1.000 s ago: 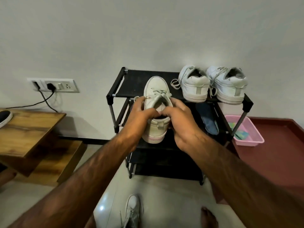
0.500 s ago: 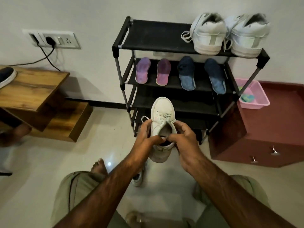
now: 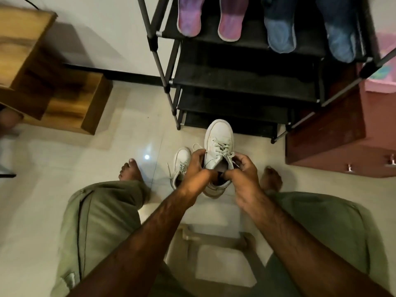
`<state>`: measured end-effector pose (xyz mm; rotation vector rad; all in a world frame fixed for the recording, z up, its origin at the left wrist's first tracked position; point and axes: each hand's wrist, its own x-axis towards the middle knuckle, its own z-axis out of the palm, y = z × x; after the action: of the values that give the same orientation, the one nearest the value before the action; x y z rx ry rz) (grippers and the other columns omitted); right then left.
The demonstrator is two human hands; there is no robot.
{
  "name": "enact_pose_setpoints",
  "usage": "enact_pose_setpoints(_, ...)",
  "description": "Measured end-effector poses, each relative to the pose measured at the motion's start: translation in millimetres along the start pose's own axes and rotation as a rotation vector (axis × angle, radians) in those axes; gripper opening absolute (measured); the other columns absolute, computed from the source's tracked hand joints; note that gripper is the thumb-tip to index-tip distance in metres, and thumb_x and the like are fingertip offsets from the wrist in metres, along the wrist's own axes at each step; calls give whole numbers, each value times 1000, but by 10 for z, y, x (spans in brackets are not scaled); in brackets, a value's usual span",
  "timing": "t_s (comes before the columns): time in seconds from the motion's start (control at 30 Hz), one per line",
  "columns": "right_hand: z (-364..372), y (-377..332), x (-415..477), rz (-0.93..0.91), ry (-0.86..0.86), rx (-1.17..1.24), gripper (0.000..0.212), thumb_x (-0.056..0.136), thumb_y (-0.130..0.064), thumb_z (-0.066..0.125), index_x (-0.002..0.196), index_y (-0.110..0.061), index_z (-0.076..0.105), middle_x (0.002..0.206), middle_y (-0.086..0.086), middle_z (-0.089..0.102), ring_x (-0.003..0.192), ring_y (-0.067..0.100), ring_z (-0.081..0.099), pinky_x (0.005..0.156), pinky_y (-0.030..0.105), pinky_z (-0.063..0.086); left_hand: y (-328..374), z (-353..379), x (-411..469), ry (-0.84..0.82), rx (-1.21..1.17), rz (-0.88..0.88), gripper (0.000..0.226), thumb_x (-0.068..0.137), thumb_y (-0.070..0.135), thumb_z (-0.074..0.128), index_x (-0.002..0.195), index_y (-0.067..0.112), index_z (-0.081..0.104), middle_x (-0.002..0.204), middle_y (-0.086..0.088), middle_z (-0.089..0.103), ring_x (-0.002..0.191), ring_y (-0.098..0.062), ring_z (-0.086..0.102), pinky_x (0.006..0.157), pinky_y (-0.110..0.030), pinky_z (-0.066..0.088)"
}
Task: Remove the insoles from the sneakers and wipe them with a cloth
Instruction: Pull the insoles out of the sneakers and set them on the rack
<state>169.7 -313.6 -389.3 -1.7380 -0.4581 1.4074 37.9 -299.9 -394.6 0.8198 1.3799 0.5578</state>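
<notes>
Both hands grip one white sneaker (image 3: 218, 144) at its collar: left hand (image 3: 198, 168) curled on one side, right hand (image 3: 244, 170) opposite.

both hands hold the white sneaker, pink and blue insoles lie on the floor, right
No: the head view shows the pink insoles and blue insoles on the black rack's shelf. Left hand and right hand do hold the white sneaker.

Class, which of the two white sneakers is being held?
The sneaker nearer the rack, gripped by left hand and right hand; the other sneaker rests on the floor.
</notes>
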Motion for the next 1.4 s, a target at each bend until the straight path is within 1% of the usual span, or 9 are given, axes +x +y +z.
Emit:
enact_pose_setpoints(0.43,294,856,1266,190,41,-140,76,63,28,63,130,-7,62,121,7,71,110,22,68,79,20,58,-925,-101,1290,10,-48,-279,89,55,4,69,140,16,48,126,-9,67,117,-27,65,96,-50,58)
enact_pose_setpoints(0.53,309,1120,1464,244,28,-164,77,64,27,63,134,-6,59,123,7,71,111,21,68,81,21,58,-1114,-98,1490,23,-98,-338,81,66,1,67,143,14,45,128,-13,65,116,-26,64,93,-44,59)
enact_pose_setpoints(0.6,314,1290,1591,276,14,-156,77,64,29,58,134,-3,58,124,10,70,113,25,68,83,27,59,-1235,-100,1623,13,-107,-361,76,69,5,66,142,10,46,126,-15,65,112,-26,65,79,-35,59)
enact_pose_setpoints(0.73,313,1558,1783,348,-24,-169,80,63,27,62,136,-5,56,125,10,70,113,25,68,83,32,59,-1524,-129,1865,8,-72,-409,67,82,-12,59,144,9,44,127,-14,64,101,-19,64,67,-23,55)
enact_pose_setpoints(0.83,355,1707,1941,373,-33,-192,78,67,28,64,138,-4,54,128,10,68,114,22,67,88,29,58,-1666,-146,2013,3,-51,-442,75,78,-9,60,148,11,41,125,-10,64,95,-18,64,69,-27,54)
enact_pose_setpoints(1.07,438,1946,2232,442,12,-211,87,63,30,66,142,-3,50,134,12,64,121,26,64,100,44,55,-1874,-146,2325,-33,53,-466,63,84,-17,49,140,12,43,114,-6,61,102,-23,59,73,-29,50)
enact_pose_setpoints(1.23,435,1949,2348,453,25,-206,83,67,35,55,142,0,49,137,14,62,124,25,62,101,39,54,-1889,-105,2441,-95,177,-431,62,94,-14,47,150,9,34,115,-5,57,94,-11,58,68,-14,53)
enact_pose_setpoints(1.33,434,1897,2308,460,11,-216,81,71,35,53,143,-2,49,137,10,61,124,22,61,98,34,55,-1837,-75,2414,-102,216,-449,47,101,-3,47,146,9,37,122,-11,58,115,-27,60,86,-27,52)
enact_pose_setpoints(1.4,441,1843,2244,449,7,-235,79,72,32,55,142,-5,50,131,5,64,121,20,62,93,30,57,-1806,-79,2381,-81,211,-475,39,101,-4,47,137,9,42,114,-9,59,109,-26,61,83,-22,53)
